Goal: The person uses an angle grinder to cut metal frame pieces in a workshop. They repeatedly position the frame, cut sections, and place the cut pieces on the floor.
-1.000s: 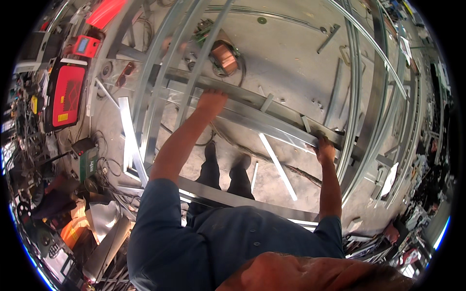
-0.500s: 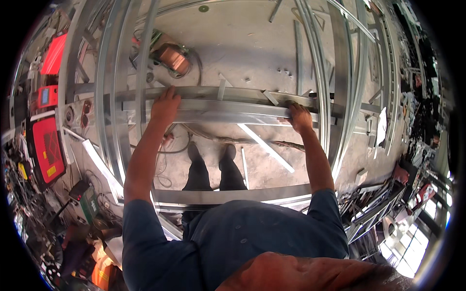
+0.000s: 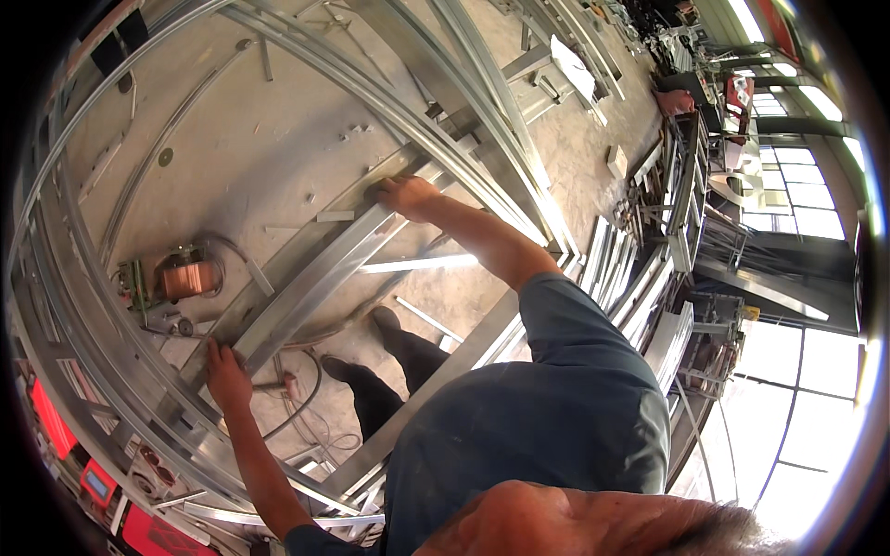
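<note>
Both my hands grip a long silver metal profile [image 3: 306,278] that runs diagonally over the concrete floor. My left hand [image 3: 222,371] is closed on its lower-left end and my right hand [image 3: 403,196] on its upper-right end. The profile lies across a frame of long metal rails [image 3: 464,120]. My dark shoes [image 3: 366,347] stand on the floor beneath it.
A wire feeder with a copper-coloured spool [image 3: 185,278] and its cable sits on the floor to the left. Red machines [image 3: 51,417] stand at the lower left. Stacked metal profiles [image 3: 640,296] and racks fill the right side, and a short bar [image 3: 417,264] lies loose on the floor.
The view has swung round, so the profile now runs diagonally instead of level. Both hands have kept their hold on it.
</note>
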Demonstrator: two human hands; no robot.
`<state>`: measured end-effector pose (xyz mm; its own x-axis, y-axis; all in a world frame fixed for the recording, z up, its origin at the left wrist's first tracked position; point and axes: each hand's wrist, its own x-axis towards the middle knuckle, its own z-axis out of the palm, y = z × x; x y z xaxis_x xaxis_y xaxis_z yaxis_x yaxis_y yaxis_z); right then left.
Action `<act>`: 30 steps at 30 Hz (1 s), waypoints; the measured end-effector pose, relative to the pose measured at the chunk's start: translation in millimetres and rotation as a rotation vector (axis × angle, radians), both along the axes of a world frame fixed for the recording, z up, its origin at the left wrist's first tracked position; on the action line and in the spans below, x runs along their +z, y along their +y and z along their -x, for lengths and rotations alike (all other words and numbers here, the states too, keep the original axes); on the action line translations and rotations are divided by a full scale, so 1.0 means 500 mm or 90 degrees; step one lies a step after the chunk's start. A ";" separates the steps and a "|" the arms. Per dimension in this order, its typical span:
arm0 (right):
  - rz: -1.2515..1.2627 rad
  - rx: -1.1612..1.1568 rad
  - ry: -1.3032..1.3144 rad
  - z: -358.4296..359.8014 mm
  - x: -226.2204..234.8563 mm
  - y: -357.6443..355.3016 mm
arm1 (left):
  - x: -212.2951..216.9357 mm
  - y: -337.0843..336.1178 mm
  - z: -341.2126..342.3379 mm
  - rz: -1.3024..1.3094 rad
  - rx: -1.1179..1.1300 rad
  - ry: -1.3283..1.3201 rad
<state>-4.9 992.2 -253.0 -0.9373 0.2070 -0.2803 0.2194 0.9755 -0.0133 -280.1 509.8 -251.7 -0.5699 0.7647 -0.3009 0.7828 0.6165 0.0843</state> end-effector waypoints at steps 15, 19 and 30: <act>-0.021 0.006 0.013 0.022 -0.023 0.009 | -0.001 0.020 0.018 0.011 0.025 0.064; 0.003 -0.013 0.016 0.029 0.009 0.001 | -0.015 0.010 0.015 0.016 0.036 0.076; 0.017 -0.062 -0.014 0.024 0.004 0.008 | -0.033 0.009 0.012 0.013 0.072 0.053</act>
